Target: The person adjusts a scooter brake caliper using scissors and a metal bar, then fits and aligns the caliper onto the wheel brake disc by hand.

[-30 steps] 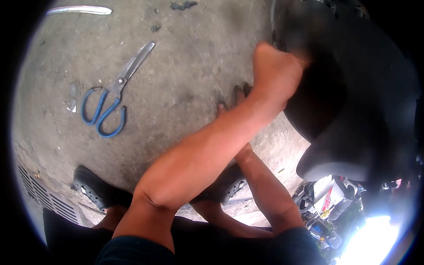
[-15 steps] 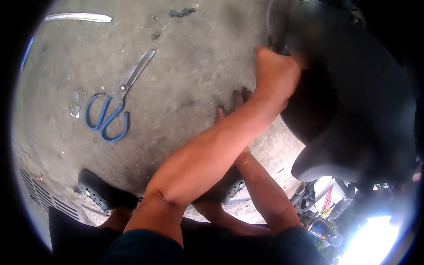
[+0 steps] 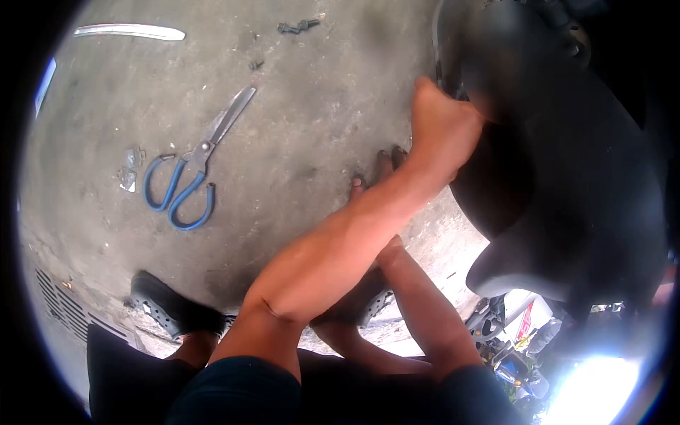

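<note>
Reaching right: left hand (image 3: 446, 120) at large curved black plastic-looking panel (image 3: 602, 191), right side; fingertips lost in blur, hold can't be told. Panel's inner hollow too dark to read. Right hand (image 3: 385, 164) partly under left forearm (image 3: 333, 255), grip hidden. Blue-handled metal scissors (image 3: 205, 148) left, on grey concrete floor (image 3: 312, 134).

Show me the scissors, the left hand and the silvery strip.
Scissors (image 3: 205, 146): head view, on the pivot.
Left hand (image 3: 446, 119): head view, back of the hand.
Silvery strip (image 3: 130, 31): head view, middle of its length.

Single head-worn view, facing forward and steeply down; wide, round-edged, close above the forearms (image 3: 340, 248), floor (image 3: 304, 127) beyond.
</note>
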Demonstrator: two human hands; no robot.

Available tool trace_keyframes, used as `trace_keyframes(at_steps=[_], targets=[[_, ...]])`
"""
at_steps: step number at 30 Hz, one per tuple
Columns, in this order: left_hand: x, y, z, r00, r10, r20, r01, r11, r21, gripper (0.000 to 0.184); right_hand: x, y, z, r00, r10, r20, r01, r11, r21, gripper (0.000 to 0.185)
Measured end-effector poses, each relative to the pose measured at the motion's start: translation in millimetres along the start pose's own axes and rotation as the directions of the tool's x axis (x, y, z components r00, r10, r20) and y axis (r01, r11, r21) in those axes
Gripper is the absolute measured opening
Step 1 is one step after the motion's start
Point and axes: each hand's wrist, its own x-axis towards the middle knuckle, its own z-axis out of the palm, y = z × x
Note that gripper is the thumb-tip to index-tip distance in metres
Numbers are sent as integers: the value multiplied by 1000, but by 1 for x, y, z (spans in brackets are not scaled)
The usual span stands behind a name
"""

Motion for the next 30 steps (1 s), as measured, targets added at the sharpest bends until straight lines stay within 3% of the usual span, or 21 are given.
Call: trace_keyframes(at_steps=[2,4,7,8,10,14,19,22,24,28,30], targets=[[7,4,-2,998,69,0,-69,997,19,48,14,-7,2,999,49,19,-51,994,97,63],[4,-1,0,996,86,-2,-86,996,3,47,17,-17,-14,1000,21,9,-22,997,73,64],[9,1,-1,999,-28,42,30,999,-41,46,13,-5,0,989,141,36,-145,974,172,64],[9,2,-3,999,9,34,-8,1000,-9,46,9,-5,4,987,154,41,-158,971,180,64],[10,0,-4,997,72,20,-73,997,38,46,10,0,4,997,75,26,-77,993,90,63],[11,-2,2,1000,2,6,-2,1000,9,47,12,-8,-8,992,124,37,-128,978,165,63],[8,5,5,998,-41,-47,44,997,65,49,20,-28,-20,999,38,-26,-39,998,-44,64],[17,5,1,998,48,-29,-41,977,209,48,22,0,-2,988,92,128,-99,994,49,66],[13,6,-2,999,46,-13,-44,987,153,48,5,8,5,953,140,268,-173,979,106,67],[14,3,-4,996,92,16,-93,982,167,48,14,-10,-10,986,140,87,-148,985,88,67],[15,3,-3,998,52,48,-56,993,105,47,15,0,-4,993,-114,-45,113,994,-5,68]])
